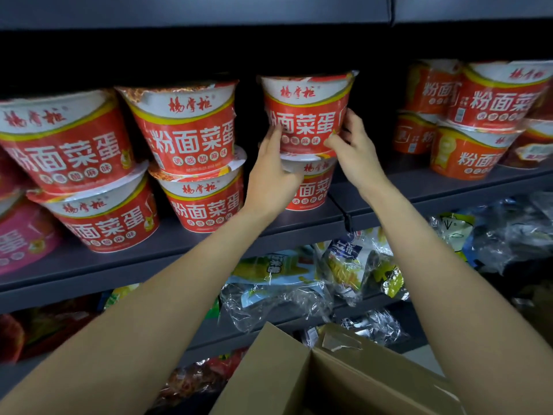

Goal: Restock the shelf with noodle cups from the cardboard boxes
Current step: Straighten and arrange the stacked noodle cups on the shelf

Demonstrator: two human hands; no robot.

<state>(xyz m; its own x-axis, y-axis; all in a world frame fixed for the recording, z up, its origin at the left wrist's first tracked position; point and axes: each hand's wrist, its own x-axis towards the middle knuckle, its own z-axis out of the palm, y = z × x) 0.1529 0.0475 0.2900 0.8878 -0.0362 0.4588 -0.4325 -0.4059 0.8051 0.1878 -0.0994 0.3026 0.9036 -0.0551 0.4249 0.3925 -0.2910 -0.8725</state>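
A red and white noodle cup (308,115) stands on top of another red noodle cup (314,187) on the grey shelf (185,244). My left hand (273,172) holds the top cup's left side near its base. My right hand (353,145) holds its right side, thumb on the front and fingers round the edge. Two more stacks of red cups (194,154) stand to the left along the same shelf. An open cardboard box (329,375) sits below my arms at the bottom of the view.
More red cups (478,121) are stacked on the shelf section to the right. A pink cup (21,235) stands at the far left. The lower shelves hold plastic snack bags (314,280). An upper shelf edge (209,13) runs overhead.
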